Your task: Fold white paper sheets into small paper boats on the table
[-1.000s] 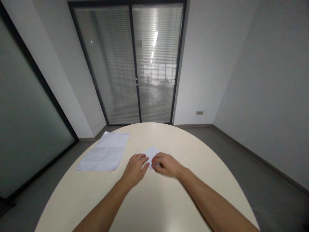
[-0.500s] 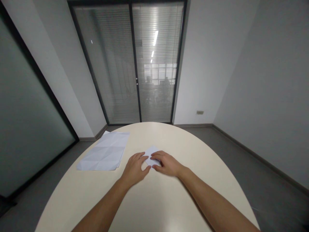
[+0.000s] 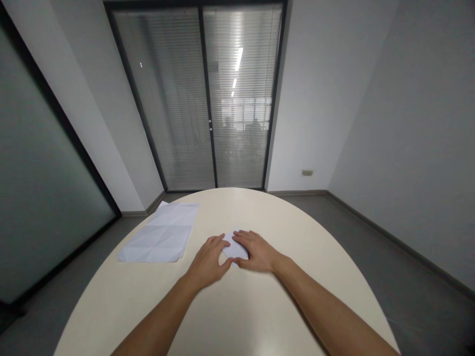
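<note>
A small folded piece of white paper (image 3: 233, 250) lies on the round table in front of me, partly covered by my fingers. At its left edge my left hand (image 3: 211, 259) curves round and holds it, thumb at the near corner and fingertips on the far left side. My right hand (image 3: 257, 251) covers its right part, fingers pressed on the far side and thumb on the near corner. Both thumb tips nearly meet at that near corner. Some folds under the fingers are hidden.
Creased white paper sheets (image 3: 158, 235) lie stacked on the left of the cream round table (image 3: 260, 306). Beyond its far edge stand glass panels with blinds (image 3: 241, 148). A grey wall (image 3: 419, 148) rises on the right.
The folded paper has turned or shifted slightly under my hands. My right fingers have straightened and spread on it, and my left hand has moved a little to the right.
</note>
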### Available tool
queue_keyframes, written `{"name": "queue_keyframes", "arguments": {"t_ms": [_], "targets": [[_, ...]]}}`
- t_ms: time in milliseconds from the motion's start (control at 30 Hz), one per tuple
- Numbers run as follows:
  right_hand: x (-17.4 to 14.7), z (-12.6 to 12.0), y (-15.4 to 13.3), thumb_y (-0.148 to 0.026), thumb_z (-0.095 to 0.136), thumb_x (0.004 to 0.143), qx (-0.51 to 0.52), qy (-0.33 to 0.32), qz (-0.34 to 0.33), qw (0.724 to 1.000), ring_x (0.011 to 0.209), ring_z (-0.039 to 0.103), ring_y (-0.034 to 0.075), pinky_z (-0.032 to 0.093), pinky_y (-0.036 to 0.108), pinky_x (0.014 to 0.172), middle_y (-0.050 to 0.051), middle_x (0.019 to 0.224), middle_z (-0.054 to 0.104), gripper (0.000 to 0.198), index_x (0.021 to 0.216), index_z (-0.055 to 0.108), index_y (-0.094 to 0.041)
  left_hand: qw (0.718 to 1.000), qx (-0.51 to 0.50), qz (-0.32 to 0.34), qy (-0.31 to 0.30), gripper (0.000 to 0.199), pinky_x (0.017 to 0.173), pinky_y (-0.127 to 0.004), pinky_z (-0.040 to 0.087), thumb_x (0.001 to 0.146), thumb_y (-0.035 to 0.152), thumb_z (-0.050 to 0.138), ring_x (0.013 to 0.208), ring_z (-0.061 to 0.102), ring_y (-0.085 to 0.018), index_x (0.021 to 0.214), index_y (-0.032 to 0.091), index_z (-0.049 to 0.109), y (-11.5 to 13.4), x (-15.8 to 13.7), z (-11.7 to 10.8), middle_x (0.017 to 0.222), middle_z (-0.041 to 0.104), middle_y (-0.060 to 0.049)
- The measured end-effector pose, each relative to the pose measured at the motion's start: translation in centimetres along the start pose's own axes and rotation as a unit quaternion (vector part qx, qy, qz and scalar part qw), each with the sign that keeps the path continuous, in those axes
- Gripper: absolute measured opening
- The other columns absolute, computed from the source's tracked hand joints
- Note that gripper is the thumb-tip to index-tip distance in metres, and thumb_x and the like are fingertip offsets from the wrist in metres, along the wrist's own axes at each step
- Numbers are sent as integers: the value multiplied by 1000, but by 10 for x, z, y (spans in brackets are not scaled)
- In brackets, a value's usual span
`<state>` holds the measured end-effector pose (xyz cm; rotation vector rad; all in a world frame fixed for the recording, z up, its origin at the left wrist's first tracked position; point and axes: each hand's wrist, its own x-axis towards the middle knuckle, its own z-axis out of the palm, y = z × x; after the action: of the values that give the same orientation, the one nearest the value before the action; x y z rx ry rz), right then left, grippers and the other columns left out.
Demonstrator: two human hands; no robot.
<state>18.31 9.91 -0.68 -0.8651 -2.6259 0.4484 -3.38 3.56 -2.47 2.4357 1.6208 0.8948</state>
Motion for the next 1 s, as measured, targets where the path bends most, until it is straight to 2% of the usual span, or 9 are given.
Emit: {"name": "queue_keyframes", "arguments": {"t_ms": [67,167,333,500,633,800,900,1000], "targets": [[1,2,1,-59,58,86,-12,-22,33,999,146,33,35,21,57,119,16,156,38,78,149,44,-15,1000,2,3,-1,32,110,-47,43,85,29,65,128,51,-28,116,20,65,-1,0,1,138,59,-12],[2,5,5,-59,55,89,-14,-14,64,998,147,30,34,22,55,120,13,158,37,75,150,43,-17,1000,0,3,-2,31,110,-47,43,86,26,64,127,51,-27,117,20,64,-2,-1,1,138,59,-12],[5,9,14,-48,57,92,-8,56,69,996,141,42,32,30,48,119,13,148,52,59,139,58,-14,1000,-7,-5,-7,33,110,-48,43,85,29,65,128,51,-27,117,21,64,-2,0,0,138,60,-11],[5,7,17,-40,56,94,-7,77,49,996,133,51,29,35,47,116,12,141,59,45,132,64,-17,1000,-12,-10,-5,32,110,-48,44,84,28,67,128,51,-27,116,22,65,-1,1,-1,138,60,-10],[3,5,14,-49,64,87,-26,70,36,997,134,49,31,32,47,118,14,142,58,58,133,63,-15,1000,-9,-10,-8,33,110,-47,44,85,28,66,127,51,-27,117,21,65,0,1,-2,137,60,-11],[0,6,9,-62,67,80,-37,53,55,996,137,45,34,31,50,117,15,146,53,73,137,60,-17,1000,-2,2,-10,32,110,-48,43,86,27,64,128,50,-27,117,20,65,-1,0,-2,137,60,-12],[0,7,8,-63,67,80,-39,51,62,996,138,43,35,30,50,117,15,147,52,75,138,59,-17,1000,2,6,-13,35,111,-48,43,86,28,63,128,49,-28,120,18,64,-1,0,-2,138,59,-12],[1,8,8,-60,66,82,-30,62,66,995,138,44,34,30,50,117,15,147,52,69,136,61,-18,1000,2,6,-19,37,110,-48,44,87,29,63,128,50,-28,122,18,63,0,1,-3,139,59,-12]]}}
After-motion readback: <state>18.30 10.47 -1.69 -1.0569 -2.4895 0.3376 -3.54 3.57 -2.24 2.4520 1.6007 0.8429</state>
